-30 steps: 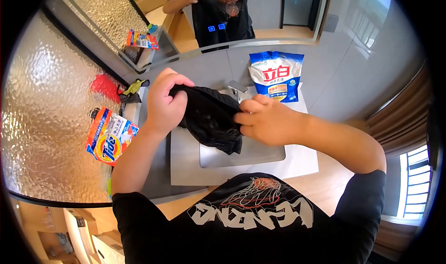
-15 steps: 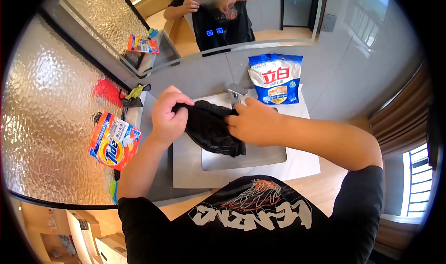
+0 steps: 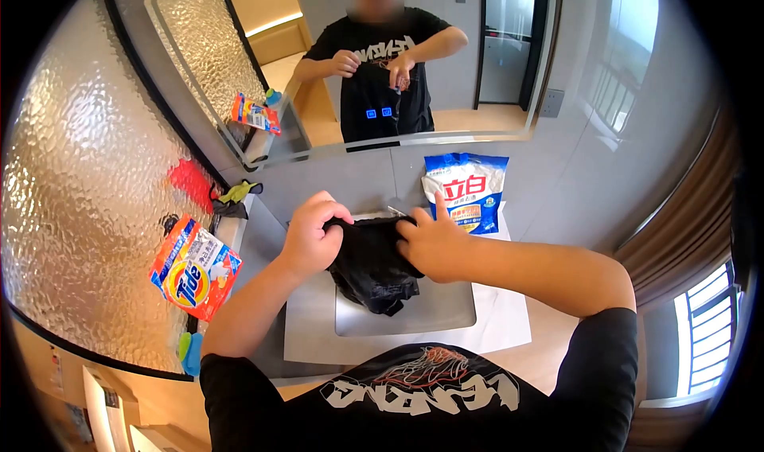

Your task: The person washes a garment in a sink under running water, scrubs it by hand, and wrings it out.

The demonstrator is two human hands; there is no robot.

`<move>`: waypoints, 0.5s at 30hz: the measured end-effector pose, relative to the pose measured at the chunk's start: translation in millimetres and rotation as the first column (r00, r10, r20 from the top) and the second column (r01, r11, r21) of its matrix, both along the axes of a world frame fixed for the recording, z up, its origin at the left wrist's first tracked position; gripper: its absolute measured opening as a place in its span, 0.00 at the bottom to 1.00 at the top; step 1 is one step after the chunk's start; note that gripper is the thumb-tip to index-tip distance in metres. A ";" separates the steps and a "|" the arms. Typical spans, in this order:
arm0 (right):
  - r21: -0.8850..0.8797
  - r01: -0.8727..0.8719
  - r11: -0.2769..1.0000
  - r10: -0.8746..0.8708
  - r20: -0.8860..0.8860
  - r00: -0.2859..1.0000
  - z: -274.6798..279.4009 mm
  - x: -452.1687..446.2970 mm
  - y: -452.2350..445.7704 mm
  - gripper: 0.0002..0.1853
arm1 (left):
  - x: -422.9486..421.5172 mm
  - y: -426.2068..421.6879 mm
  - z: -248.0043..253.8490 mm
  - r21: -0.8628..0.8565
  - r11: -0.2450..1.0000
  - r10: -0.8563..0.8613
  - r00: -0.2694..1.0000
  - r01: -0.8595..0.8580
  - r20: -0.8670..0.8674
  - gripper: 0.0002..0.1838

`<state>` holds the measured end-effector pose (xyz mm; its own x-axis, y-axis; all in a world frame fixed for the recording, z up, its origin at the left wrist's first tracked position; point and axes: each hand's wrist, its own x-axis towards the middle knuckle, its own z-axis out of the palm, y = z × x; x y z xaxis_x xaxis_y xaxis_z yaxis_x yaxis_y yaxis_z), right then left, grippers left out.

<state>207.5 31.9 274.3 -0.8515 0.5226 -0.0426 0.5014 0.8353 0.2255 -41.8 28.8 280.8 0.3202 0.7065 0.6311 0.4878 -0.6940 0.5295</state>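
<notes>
Over the sink basin (image 3: 450, 313) hangs a black cloth (image 3: 372, 269), bunched and drooping at its lower end; what garment it is, I cannot tell. My left hand (image 3: 312, 235) is closed on its upper left corner, thumb pressed to the curled fingers. At the upper right edge, my right hand (image 3: 436, 247) grips the same cloth with one finger raised. The upper edge is stretched between both hands. Behind them, the faucet (image 3: 395, 208) is mostly hidden.
A blue and white detergent bag (image 3: 469, 183) stands behind the sink at the wall. An orange Tide bag (image 3: 195, 269) is on the left, near the textured glass panel (image 3: 79, 173). A mirror (image 3: 318, 22) reflects the person. Yellow-green and dark cloths (image 3: 237, 193) lie at the back left.
My right hand has moved up to the cloth's upper edge, and one finger now points up. The cloth now hangs down between both hands. The camera view has tilted upward, showing more of the mirror.
</notes>
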 end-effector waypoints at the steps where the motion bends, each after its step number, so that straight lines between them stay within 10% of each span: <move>1: -0.055 0.000 0.999 -0.001 -0.023 1.000 -4.5 0.9 1.3 0.23 | -2.6 2.5 -1.2 0.005 1.000 0.007 1.000 -0.007 0.000 0.14; 6: -0.309 -0.106 0.945 0.017 -0.277 0.961 2.3 14.6 3.7 0.23 | -13.4 9.4 -3.6 -0.004 1.000 0.029 0.999 -0.029 0.029 0.12; 9: -0.062 -0.531 0.845 0.323 -0.733 0.599 -6.7 36.2 26.9 0.18 | -28.9 21.7 -11.6 -0.084 0.991 0.116 0.987 -0.107 0.109 0.11; 15: -0.450 -0.119 0.885 -0.365 -0.829 0.425 -8.7 43.6 29.2 0.11 | -21.1 22.0 -5.2 -0.384 0.922 0.144 0.964 -0.050 0.222 0.12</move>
